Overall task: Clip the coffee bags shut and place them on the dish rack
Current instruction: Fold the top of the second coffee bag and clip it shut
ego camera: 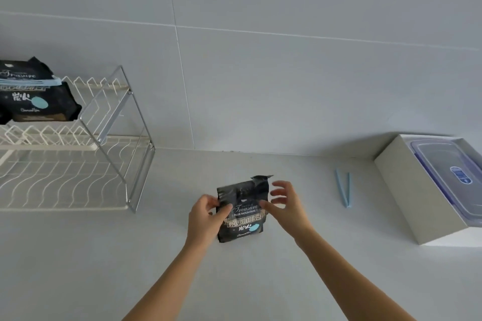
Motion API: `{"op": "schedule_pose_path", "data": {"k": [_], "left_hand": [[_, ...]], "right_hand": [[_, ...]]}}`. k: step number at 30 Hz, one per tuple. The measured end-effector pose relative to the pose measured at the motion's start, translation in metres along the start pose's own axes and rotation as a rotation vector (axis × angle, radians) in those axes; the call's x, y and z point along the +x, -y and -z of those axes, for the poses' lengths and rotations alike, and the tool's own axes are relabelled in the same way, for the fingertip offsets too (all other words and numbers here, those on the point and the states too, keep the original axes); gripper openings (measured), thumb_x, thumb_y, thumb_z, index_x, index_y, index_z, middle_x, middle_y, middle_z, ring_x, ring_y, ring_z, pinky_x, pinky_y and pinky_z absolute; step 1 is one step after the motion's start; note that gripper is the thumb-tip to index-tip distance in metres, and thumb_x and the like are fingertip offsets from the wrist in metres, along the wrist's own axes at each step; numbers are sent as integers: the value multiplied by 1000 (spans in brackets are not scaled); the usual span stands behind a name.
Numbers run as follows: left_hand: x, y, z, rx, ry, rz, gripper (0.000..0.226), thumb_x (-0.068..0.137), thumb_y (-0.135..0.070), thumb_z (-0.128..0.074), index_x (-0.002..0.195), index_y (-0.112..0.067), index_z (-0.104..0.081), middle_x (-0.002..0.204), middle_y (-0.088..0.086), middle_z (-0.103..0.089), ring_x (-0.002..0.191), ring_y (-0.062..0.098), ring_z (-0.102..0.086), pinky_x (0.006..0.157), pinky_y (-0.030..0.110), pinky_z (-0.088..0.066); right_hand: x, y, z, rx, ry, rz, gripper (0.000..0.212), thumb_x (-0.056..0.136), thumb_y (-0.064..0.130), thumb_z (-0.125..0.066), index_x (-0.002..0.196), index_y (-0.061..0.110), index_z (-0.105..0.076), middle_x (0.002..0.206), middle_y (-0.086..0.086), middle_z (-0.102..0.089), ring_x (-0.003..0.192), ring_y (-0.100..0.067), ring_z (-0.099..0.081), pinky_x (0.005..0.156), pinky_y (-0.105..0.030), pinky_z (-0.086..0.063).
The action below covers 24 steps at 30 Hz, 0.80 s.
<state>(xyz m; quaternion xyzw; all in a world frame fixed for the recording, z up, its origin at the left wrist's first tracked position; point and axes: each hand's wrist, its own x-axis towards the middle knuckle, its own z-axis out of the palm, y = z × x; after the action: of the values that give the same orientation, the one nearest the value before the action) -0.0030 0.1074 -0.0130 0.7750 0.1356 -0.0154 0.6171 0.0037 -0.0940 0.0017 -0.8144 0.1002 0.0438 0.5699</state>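
Gripping coffee bag (245, 197) by its left edge with left hand (206, 216), thumb on the front. Touching the right edge with right hand (287, 203), thumb only, fingers spread apart. Standing upright at centre of counter (104, 255), top flap crumpled. At 3 o'clock, blue clip (342, 187), splayed in a V. At 10 o'clock, dish rack (52, 147), bearing second bag (39, 104) with fitted clip (31, 82) on upper tier.

The racked coffee bag (36, 96) and lidded container (453, 177) run off-frame.
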Motion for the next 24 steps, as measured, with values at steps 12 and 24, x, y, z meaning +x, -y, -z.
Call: {"op": "schedule_pose_path", "data": {"k": [12, 24], "left_hand": [[11, 2, 10, 197, 238, -180, 14, 74, -1, -73, 77, -12, -63, 76, 7, -66, 53, 6, -64, 56, 15, -46], [10, 5, 5, 244, 117, -237, 19, 72, -14, -79, 75, -10, -62, 81, 12, -67, 77, 23, -64, 68, 36, -52]], "right_hand": [[5, 1, -6, -486, 112, 372, 7, 76, 10, -72, 80, 12, -66, 79, 4, -61, 77, -15, -51, 66, -36, -46], [13, 3, 0, -369, 207, 312, 14, 76, 4, -72, 85, 14, -71, 76, 6, -59, 73, -17, -60, 66, -14, -50]]}}
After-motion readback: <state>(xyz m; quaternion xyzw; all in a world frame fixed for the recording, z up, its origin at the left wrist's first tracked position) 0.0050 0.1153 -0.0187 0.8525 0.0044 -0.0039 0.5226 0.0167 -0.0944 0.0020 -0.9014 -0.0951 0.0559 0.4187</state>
